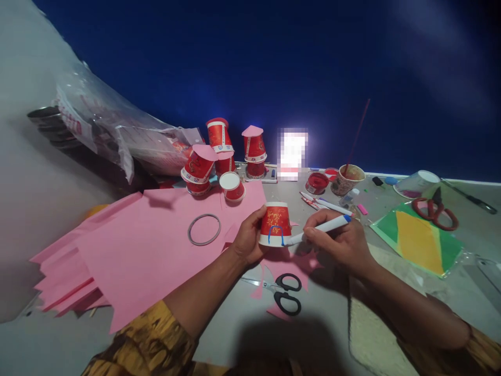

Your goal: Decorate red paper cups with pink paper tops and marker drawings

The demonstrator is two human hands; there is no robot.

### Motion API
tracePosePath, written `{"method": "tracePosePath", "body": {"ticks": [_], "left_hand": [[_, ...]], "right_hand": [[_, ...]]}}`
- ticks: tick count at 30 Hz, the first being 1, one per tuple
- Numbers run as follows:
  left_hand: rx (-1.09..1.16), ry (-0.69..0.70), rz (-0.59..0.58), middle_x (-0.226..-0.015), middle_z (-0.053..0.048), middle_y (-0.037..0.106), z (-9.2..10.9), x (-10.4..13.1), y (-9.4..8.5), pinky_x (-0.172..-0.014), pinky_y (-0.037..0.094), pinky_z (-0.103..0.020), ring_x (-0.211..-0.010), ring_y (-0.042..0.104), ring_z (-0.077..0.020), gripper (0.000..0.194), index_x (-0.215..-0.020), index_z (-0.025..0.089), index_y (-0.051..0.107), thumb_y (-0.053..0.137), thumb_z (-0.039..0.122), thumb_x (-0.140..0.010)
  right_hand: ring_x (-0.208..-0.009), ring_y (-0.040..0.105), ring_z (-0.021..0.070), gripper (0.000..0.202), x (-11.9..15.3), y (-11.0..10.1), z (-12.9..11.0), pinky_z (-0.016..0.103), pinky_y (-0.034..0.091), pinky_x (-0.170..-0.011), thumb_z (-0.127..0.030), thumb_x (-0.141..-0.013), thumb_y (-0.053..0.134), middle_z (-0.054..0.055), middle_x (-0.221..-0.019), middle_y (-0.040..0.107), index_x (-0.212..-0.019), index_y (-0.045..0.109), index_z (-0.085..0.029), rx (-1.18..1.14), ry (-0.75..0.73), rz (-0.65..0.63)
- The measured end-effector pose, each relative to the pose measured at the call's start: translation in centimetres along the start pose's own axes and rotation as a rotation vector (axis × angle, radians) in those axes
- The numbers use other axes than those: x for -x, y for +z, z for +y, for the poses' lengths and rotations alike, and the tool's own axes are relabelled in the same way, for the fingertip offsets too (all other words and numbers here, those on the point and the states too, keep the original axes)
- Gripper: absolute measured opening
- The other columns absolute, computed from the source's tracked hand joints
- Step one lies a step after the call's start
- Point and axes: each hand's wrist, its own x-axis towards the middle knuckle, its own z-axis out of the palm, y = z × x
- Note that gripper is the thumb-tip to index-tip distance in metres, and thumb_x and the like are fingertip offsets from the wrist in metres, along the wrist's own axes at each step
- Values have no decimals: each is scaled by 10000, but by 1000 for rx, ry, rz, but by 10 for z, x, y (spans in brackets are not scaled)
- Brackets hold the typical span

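Observation:
My left hand is wrapped round a red paper cup with gold lettering, held upside down with its white rim at the bottom. A blue arch outline is drawn on the cup's side near that rim. Pinched in my right hand is a white marker pen with a blue end, its tip touching the cup beside the arch's right leg. Below the cup, black-handled scissors lie among pink paper scraps.
Pink paper sheets with a grey ring cover the left. Behind stand red cups with pink cone tops. A paint jar, a brush cup, red-handled pliers and a green-yellow packet are at right.

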Motion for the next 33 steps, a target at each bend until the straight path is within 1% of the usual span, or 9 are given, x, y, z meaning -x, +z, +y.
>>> {"method": "tracePosePath", "body": {"ticks": [3, 10, 13, 16, 20, 23, 27, 30, 33], "left_hand": [[-3, 9, 12, -836, -101, 762, 0, 0, 0, -797, 626, -373, -762, 748, -235, 260, -1023, 101, 705, 689, 350, -950], [-46, -9, -20, -867, -123, 764, 1, 0, -3, -754, 628, -395, -728, 738, -241, 350, -1092, 85, 699, 694, 404, -950], [-35, -4, -30, -882, -115, 766, 2, -1, -5, -764, 626, -378, -742, 745, -236, 391, -1153, 94, 693, 722, 418, -936], [-36, 30, 4, -901, -118, 770, 4, -3, -6, -759, 627, -358, -769, 755, -237, 396, -1175, 94, 691, 725, 412, -941], [-48, 62, 66, -890, -115, 767, 7, -6, -5, -770, 637, -350, -766, 753, -223, 330, -1104, 84, 701, 702, 384, -966], [-51, 62, 61, -872, -102, 765, 7, -7, -3, -762, 644, -343, -753, 749, -210, 294, -1058, 99, 703, 683, 382, -981], [-47, 79, 68, -842, -80, 760, 6, -10, -4, -725, 637, -308, -721, 745, -192, 272, -1019, 116, 698, 718, 381, -962], [-55, 78, 80, -839, -76, 762, 6, -12, -8, -710, 636, -309, -711, 750, -198, 291, -1041, 117, 697, 760, 381, -935], [-84, 59, 87, -850, -94, 767, 6, -12, -10, -717, 647, -345, -708, 757, -220, 346, -1057, 113, 693, 782, 416, -917]], "right_hand": [[-426, 641, 169, 239, -1, 0, -2, 237, 465, -410, -397, -858, 778, 35, -539, 717, -757, 708, -193, 5, -12, 16], [-420, 553, 101, 226, -3, 2, 3, 208, 435, -410, -396, -864, 801, -14, -575, 685, -777, 722, -203, -187, -60, 220], [-464, 543, 93, 266, -8, 2, 14, 197, 431, -439, -428, -832, 850, -13, -593, 679, -807, 728, -193, -311, 10, 220], [-453, 494, 68, 383, -21, 1, 18, 170, 378, -424, -460, -710, 945, -32, -570, 644, -767, 679, -191, -535, 140, 263], [-397, 329, 19, 484, -39, -4, 0, 132, 274, -377, -377, -609, 1000, -90, -530, 558, -706, 560, -201, -858, 356, 267], [-399, 330, 28, 419, -38, -1, -10, 132, 271, -374, -327, -649, 969, -94, -540, 548, -745, 580, -205, -929, 361, 216], [-414, 356, 34, 353, -18, 13, 13, 145, 342, -418, -399, -707, 924, -87, -531, 526, -768, 642, -195, -876, 250, 231], [-431, 345, 45, 346, -6, 16, 38, 157, 311, -400, -374, -689, 914, -72, -560, 528, -718, 618, -198, -914, 293, 242], [-469, 408, 57, 327, -4, 11, 44, 167, 354, -429, -357, -695, 922, -50, -617, 592, -753, 637, -209, -913, 292, 261]]}}
